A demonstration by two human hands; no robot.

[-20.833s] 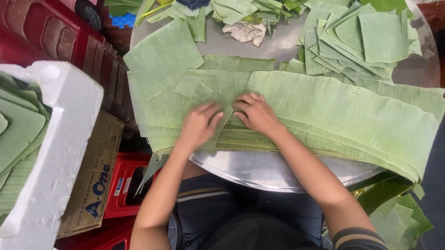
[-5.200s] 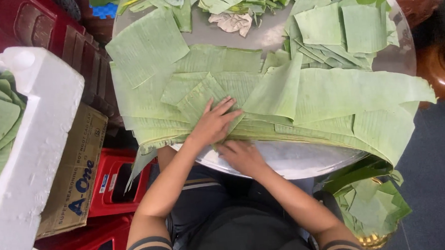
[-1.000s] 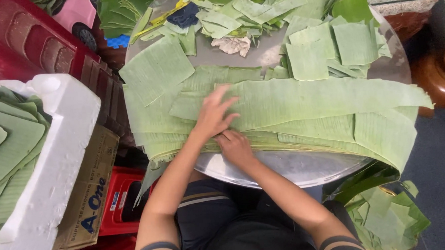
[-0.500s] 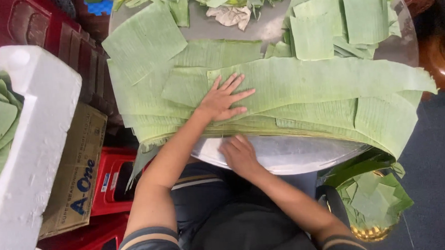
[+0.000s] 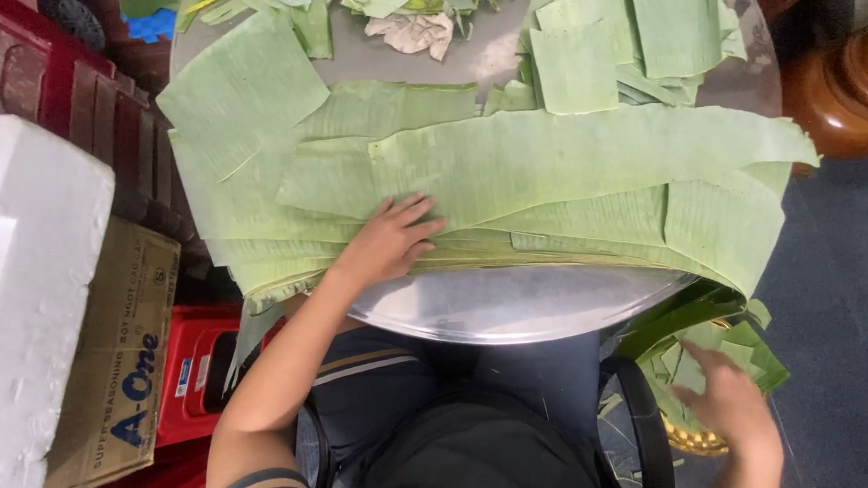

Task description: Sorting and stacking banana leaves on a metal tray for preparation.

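On the worktop: round metal worktop point(image 5: 515, 304), its far side covered in banana leaf
Left hand point(image 5: 387, 241): mine, flat, fingers spread, palm pressing the near edge of the leaf stack point(image 5: 549, 205); open grip, nothing pinched
Right hand point(image 5: 729, 402): mine, down beside the worktop, fingers loosely open over the leaf scraps point(image 5: 697, 340) in a bin below; holds nothing that I can see
Long leaf strip point(image 5: 586, 154): top of the stack, lies across the worktop, right end overhanging the rim
Cut squares point(image 5: 630, 40): piled at the far right, near the edge
Crumpled cloth point(image 5: 410, 30): far side, apart from my hands
Foam box point(image 5: 26, 291): left of me, well apart
Cardboard box point(image 5: 113, 375): beside it on the floor side
Risk, slide: only one palm pins the stack, so the overhanging right end may drag the strips off
Risk, tear: pressing and pulling along the ribs likely splits the leaf
Risk, reach: leaning right may shift my left palm and skew the pile
Risk, squares: a nudge may tip them over the rim
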